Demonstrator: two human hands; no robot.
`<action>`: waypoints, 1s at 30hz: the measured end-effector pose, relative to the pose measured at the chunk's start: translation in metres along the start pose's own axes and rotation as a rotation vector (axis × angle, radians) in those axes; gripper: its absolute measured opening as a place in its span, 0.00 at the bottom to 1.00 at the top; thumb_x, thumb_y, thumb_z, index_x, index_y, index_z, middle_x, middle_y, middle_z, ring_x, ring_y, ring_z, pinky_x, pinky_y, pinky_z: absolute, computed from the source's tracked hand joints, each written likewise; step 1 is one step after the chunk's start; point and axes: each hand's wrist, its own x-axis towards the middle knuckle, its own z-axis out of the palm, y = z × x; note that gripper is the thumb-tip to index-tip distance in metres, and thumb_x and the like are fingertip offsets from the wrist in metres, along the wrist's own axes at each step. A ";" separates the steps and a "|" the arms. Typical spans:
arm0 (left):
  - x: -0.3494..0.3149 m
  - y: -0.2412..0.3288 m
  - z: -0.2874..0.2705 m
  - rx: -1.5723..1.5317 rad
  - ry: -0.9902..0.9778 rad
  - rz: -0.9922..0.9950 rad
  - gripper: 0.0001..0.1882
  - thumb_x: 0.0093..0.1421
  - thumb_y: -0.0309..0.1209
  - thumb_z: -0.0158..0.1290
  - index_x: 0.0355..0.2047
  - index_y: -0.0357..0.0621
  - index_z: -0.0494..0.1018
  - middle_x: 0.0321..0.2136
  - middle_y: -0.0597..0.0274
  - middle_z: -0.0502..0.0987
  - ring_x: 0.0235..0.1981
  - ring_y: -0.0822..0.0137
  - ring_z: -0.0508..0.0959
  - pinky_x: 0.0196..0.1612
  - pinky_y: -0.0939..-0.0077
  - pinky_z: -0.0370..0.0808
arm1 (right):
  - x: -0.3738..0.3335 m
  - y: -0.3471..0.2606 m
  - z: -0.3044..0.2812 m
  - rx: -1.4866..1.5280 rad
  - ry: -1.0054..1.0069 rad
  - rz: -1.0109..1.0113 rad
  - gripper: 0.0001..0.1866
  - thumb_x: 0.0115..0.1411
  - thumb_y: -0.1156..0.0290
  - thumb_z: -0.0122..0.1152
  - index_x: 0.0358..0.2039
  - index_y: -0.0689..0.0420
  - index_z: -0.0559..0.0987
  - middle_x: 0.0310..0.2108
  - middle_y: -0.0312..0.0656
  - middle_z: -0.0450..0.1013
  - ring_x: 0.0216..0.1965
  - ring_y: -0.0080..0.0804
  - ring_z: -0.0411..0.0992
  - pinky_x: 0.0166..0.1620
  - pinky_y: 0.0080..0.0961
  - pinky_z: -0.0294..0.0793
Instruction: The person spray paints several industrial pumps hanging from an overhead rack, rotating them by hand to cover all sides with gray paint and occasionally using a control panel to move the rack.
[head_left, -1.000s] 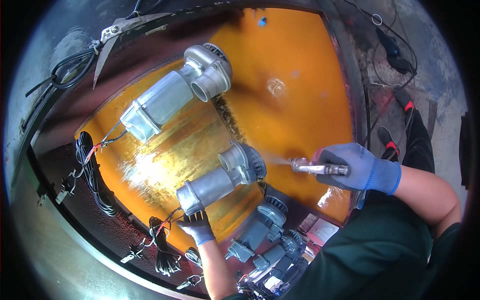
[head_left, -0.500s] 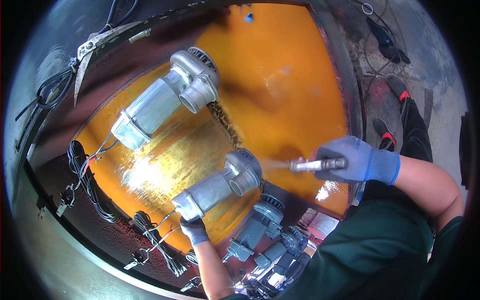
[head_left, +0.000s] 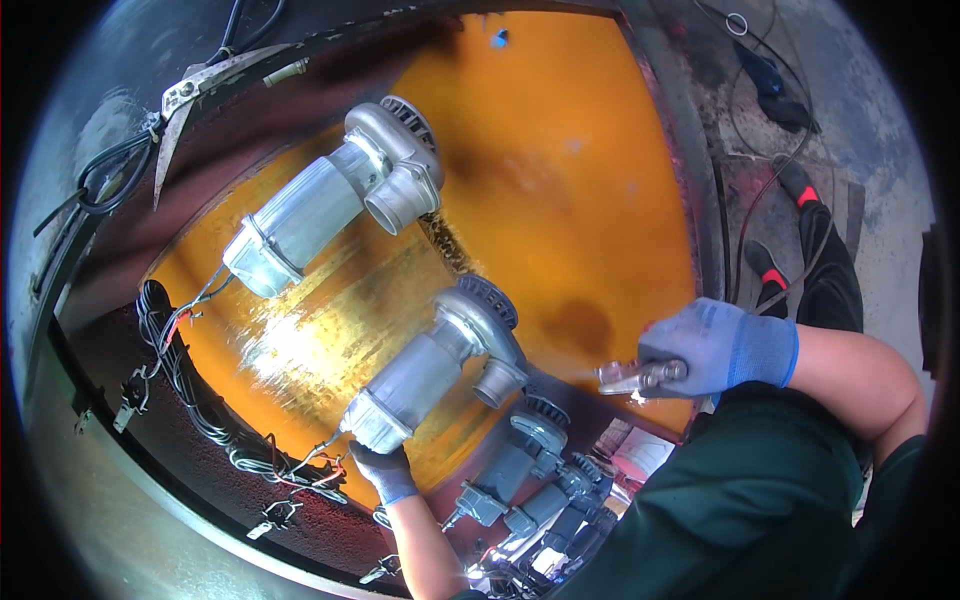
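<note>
My left hand (head_left: 385, 472), in a grey-blue glove, is closed on the lower end of a silver blower motor (head_left: 410, 378). Its round fan end tilts up over the orange board, and its short outlet pipe points down to the right. To the right, my gloved right hand (head_left: 705, 345) is wrapped round a metal spray gun (head_left: 638, 377). A faint mist leaves the nozzle towards the blower, with a gap between them. A second silver blower motor (head_left: 310, 215) lies farther off on the left, untouched.
An orange-coated board (head_left: 570, 220) lines a dark booth. Grey-painted blower motors (head_left: 500, 480) stand near me. Coiled black cables (head_left: 185, 375) with clips run along the left edge. Metal shears (head_left: 180, 95) hang at the far left. A person's legs (head_left: 828, 255) and a hose are at right.
The held blower has turned, so its outlet now points more downward and its fan end sits higher. My right hand and the spray gun have moved nearer to me. The motor's cable coil has shifted left.
</note>
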 end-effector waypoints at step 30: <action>-0.066 -0.012 0.051 -0.754 0.568 -0.412 0.36 0.76 0.57 0.46 0.75 0.49 0.63 0.72 0.57 0.68 0.72 0.54 0.66 0.74 0.52 0.60 | 0.027 -0.016 0.011 0.001 0.090 0.033 0.20 0.66 0.49 0.68 0.39 0.54 0.81 0.34 0.49 0.80 0.38 0.53 0.82 0.42 0.47 0.81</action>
